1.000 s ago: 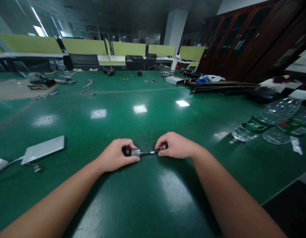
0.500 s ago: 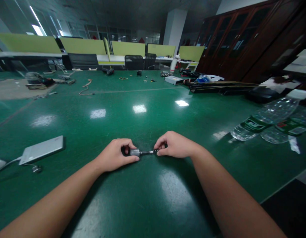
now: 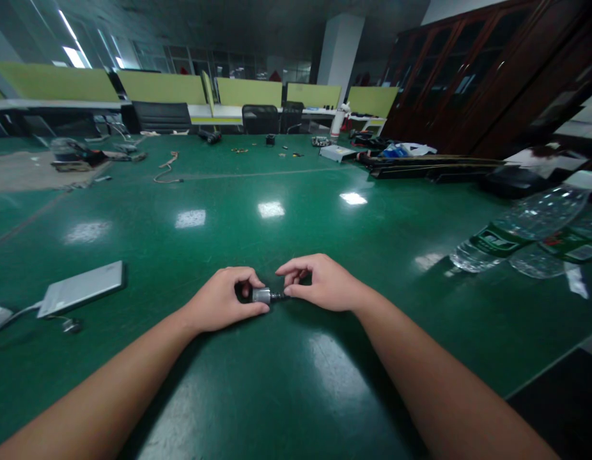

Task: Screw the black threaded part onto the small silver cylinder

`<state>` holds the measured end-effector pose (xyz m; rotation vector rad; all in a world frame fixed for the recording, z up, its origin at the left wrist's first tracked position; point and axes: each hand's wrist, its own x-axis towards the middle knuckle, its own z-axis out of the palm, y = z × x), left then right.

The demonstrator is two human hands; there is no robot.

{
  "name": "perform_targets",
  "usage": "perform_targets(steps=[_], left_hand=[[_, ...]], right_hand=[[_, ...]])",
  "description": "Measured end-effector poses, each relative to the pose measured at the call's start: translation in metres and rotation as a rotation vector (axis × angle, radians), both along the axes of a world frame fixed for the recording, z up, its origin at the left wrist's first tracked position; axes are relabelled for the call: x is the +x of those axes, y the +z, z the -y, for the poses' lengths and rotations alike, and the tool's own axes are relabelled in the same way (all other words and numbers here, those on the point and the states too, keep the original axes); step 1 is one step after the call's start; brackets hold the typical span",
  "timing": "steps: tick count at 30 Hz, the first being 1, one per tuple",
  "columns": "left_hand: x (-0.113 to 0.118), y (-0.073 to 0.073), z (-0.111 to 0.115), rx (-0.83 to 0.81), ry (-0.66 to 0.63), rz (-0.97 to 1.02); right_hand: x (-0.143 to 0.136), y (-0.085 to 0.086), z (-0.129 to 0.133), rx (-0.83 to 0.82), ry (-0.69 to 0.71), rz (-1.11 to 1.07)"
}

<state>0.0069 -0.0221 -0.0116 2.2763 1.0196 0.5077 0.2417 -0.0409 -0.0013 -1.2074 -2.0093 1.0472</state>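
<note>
In the head view, my left hand [image 3: 224, 299] is closed round a small silver cylinder [image 3: 261, 295], thumb below and fingers above. From the cylinder's right end a thin rod sticks out, lying level just over the table. A dark coil spring [image 3: 276, 296] sits round this rod, close to the cylinder. My right hand [image 3: 319, 281] is at the spring's right end, its thumb tip touching there and its index finger raised apart. The far tip of the rod is hidden by the right fingers.
On the green table [image 3: 219, 390], a silver power bank [image 3: 82, 289] with a cable lies at left. Clear plastic bottles [image 3: 497, 239] lean at right. Dark metal strips [image 3: 420, 167], a white box [image 3: 337, 153] and a cord [image 3: 166, 169] lie farther back.
My right hand has moved left towards the cylinder, and the dark spring has slid along the rod with it. The index finger has lifted and straightened. My left hand keeps its place.
</note>
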Motion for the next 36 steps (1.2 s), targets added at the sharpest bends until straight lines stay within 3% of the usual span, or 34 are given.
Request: perform_targets(steps=[3, 10, 19, 27, 36], left_hand=[[0.001, 0.002, 0.001, -0.001, 0.0, 0.006], [0.0, 0.006, 0.004, 0.032, -0.025, 0.034], [0.001, 0.008, 0.004, -0.001, -0.066, 0.091], [0.002, 0.009, 0.004, 0.013, -0.029, -0.027], [0.002, 0.005, 0.002, 0.024, -0.04, -0.015]], right_hand=[[0.009, 0.003, -0.002, -0.001, -0.015, 0.073], [0.015, 0.006, -0.001, 0.016, 0.136, 0.305], [0.009, 0.007, 0.002, 0.063, 0.148, 0.323], [0.006, 0.005, 0.002, 0.076, 0.145, 0.295], [-0.01, 0.002, 0.006, 0.178, 0.132, 0.29]])
